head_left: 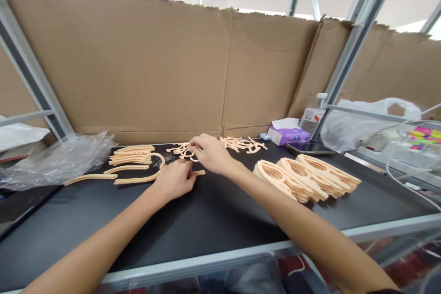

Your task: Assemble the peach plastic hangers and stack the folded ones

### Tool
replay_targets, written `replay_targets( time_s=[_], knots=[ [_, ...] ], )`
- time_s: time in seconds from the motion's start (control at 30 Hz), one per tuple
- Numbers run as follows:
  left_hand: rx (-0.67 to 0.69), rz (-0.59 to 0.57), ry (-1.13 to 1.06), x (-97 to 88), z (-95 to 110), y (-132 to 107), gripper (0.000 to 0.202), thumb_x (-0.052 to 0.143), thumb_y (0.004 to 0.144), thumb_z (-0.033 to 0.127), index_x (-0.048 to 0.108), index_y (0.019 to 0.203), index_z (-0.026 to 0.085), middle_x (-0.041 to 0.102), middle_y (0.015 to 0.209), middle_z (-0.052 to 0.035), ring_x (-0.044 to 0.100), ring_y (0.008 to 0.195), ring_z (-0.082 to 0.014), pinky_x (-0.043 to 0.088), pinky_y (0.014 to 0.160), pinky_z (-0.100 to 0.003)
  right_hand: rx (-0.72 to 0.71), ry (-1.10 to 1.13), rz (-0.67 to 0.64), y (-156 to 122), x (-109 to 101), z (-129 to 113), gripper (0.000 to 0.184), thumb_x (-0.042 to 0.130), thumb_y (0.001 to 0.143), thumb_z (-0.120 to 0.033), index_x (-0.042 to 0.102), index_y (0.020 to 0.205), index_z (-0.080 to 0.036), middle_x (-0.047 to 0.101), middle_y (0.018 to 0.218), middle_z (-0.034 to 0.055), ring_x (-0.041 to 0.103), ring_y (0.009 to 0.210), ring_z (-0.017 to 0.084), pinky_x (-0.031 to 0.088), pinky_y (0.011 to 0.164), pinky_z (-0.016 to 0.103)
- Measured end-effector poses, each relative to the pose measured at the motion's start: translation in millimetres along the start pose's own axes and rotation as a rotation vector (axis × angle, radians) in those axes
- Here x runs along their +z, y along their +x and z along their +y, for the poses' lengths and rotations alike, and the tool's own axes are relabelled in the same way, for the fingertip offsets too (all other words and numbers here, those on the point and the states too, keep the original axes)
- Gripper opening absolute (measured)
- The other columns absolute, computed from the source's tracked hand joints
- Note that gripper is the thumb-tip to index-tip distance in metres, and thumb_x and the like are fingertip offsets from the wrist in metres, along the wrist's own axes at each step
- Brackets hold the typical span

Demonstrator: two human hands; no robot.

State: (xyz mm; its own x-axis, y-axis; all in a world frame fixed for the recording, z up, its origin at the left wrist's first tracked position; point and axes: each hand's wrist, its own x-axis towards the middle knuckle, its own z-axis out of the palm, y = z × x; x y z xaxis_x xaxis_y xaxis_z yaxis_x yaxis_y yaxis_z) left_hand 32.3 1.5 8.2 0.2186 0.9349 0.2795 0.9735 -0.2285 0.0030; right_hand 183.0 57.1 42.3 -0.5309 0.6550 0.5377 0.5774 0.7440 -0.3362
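My left hand (175, 177) is closed over a flat tan piece. To its left shows a curved tan part (159, 158) with a straight strip (136, 180); a short tan end (199, 172) pokes out on the right. My right hand (212, 152) reaches over a heap of small curved tan pieces (182, 150), thumb and forefinger pinched together. What lies between those fingertips is too small to make out. More small branching tan pieces (241, 144) are behind the right hand. At the left are stacked tan strips (131, 156) and loose curved strips (91, 178).
Stacks of tan pieces with round holes (303, 177) stand on the right of the black tabletop (220, 220). Behind are a purple tissue pack (291, 136), a bottle (313, 117) and a phone (310, 148). Clear plastic (69, 158) lies left; cardboard (155, 69) walls the back.
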Motion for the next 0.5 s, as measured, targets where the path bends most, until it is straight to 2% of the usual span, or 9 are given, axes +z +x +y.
replay_targets(
  time_s=[0.17, 0.33, 0.5],
  knots=[
    [0.018, 0.020, 0.033, 3.6, -9, 4, 0.020, 0.049, 0.089, 0.031, 0.055, 0.073, 0.020, 0.069, 0.084, -0.0083, 0.067, 0.078, -0.0249, 0.044, 0.063, -0.031, -0.022, -0.179, -0.123, -11, 5, 13, 0.029, 0.045, 0.099, -0.024, 0.072, 0.090, -0.016, 0.066, 0.092, 0.0089, 0.057, 0.090, 0.019, 0.036, 0.083, 0.030],
    [0.062, 0.034, -0.024, 7.4, -17, 5, 0.024, 0.049, 0.090, 0.034, 0.053, 0.070, 0.021, 0.068, 0.081, -0.0058, 0.064, 0.073, -0.0222, 0.041, 0.061, -0.030, 0.022, -0.165, -0.316, -17, -2, 28, 0.030, 0.048, 0.095, -0.024, 0.070, 0.074, -0.018, 0.070, 0.084, 0.0059, 0.060, 0.087, 0.019, 0.032, 0.089, 0.034],
    [0.094, 0.030, -0.068, 8.7, -21, 7, 0.023, 0.050, 0.090, 0.033, 0.055, 0.070, 0.021, 0.068, 0.081, -0.0054, 0.062, 0.073, -0.0204, 0.040, 0.061, -0.029, 0.071, -0.140, -0.414, -19, -6, 25, 0.025, 0.050, 0.089, -0.018, 0.071, 0.075, -0.017, 0.073, 0.083, 0.0061, 0.061, 0.083, 0.019, 0.033, 0.090, 0.034]
  ],
)
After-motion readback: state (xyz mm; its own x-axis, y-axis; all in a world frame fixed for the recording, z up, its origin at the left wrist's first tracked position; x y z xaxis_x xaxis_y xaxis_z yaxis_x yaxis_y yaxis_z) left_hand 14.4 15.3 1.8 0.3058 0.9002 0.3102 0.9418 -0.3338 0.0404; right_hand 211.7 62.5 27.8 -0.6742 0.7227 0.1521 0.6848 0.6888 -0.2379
